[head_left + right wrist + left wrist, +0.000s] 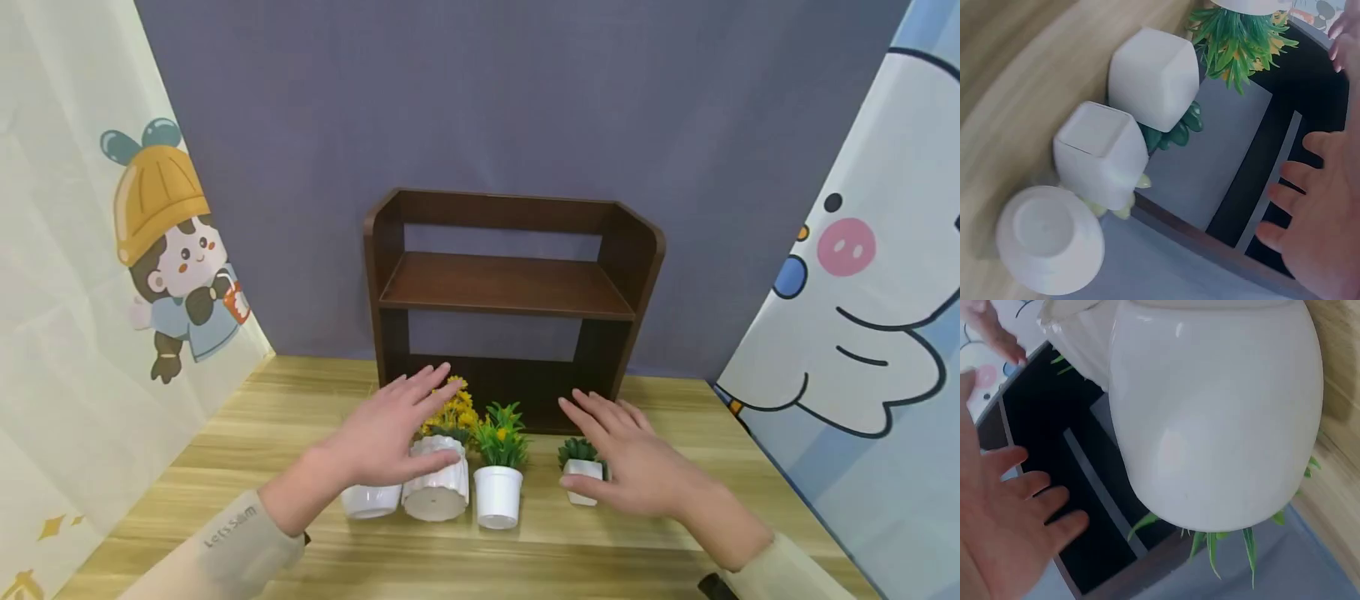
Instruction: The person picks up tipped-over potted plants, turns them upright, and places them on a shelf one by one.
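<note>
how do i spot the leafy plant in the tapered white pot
Find the dark brown two-tier shelf. In front of its middle is the green leafy plant in a tapered white pot. Round and smooth-sided, it sits between a fluted white pot (left) and a boxy white pot (right).

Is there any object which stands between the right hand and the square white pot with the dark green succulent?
Nothing visible does. The right wrist view shows no object in the gap between the right hand and this square white pot; the neighbouring pots sit to its sides.
</note>
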`<state>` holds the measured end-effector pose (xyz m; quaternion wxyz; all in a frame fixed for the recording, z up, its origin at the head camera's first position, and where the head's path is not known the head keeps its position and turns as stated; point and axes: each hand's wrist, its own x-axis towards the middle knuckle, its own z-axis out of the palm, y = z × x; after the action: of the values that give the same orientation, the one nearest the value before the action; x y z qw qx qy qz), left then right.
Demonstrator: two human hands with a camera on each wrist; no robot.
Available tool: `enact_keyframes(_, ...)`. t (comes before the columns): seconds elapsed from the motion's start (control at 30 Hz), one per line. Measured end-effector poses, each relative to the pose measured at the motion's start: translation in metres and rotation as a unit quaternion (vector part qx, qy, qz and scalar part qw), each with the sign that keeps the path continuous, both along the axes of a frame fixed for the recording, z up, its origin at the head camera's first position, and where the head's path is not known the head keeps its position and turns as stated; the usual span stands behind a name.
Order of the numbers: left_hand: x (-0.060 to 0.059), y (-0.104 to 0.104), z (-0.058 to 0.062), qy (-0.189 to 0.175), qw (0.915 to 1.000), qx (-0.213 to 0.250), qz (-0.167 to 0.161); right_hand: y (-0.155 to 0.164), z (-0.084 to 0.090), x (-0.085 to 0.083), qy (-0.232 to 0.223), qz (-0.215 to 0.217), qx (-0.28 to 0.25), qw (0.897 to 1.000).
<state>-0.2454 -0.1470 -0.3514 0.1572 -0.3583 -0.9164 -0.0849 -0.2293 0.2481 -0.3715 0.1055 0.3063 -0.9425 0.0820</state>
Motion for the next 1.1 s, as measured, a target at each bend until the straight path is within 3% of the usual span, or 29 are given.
enact_keyframes(0.07,-0.004,-0.004,0.006,0.043,0.998,0.045,-0.009,0.005,-0.001,-0.001,0.006,-0.001,-0.01,1.0)
enact_keyframes(0.17,-0.016,-0.013,0.023,0.109,0.9846,0.135,-0.025,0.016,-0.001,0.001,0.015,-0.013,-0.028,0.999)
enact_keyframes(0.3,-0.044,-0.029,0.058,0.183,0.9473,0.259,-0.05,0.033,-0.001,0.005,0.032,-0.019,-0.052,0.998)
enact_keyframes(0.37,-0.06,-0.038,0.077,0.212,0.9281,0.301,-0.051,0.039,0.0,0.006,0.044,-0.015,-0.059,0.997)
enact_keyframes(0.43,-0.076,-0.047,0.094,0.224,0.9154,0.332,-0.044,0.044,-0.001,0.006,0.056,-0.012,-0.065,0.996)
enact_keyframes(0.5,-0.091,-0.055,0.107,0.209,0.9112,0.353,-0.034,0.047,-0.002,0.006,0.065,-0.012,-0.067,0.996)
enact_keyframes(0.57,-0.105,-0.061,0.116,0.175,0.9134,0.367,-0.025,0.05,-0.004,0.005,0.069,-0.014,-0.069,0.995)
enact_keyframes(0.7,-0.129,-0.065,0.124,0.095,0.9117,0.399,-0.016,0.054,-0.007,0.005,0.063,-0.026,-0.071,0.995)
enact_keyframes(0.8,-0.144,-0.065,0.125,0.063,0.9023,0.426,-0.017,0.057,-0.007,0.006,0.056,-0.033,-0.073,0.995)
enact_keyframes(0.97,-0.163,-0.057,0.122,0.066,0.8893,0.452,-0.026,0.064,-0.007,0.009,0.061,-0.033,-0.083,0.994)
enact_keyframes(1.1,-0.168,-0.051,0.117,0.074,0.8851,0.459,-0.011,0.072,-0.006,0.009,0.055,-0.039,-0.082,0.994)
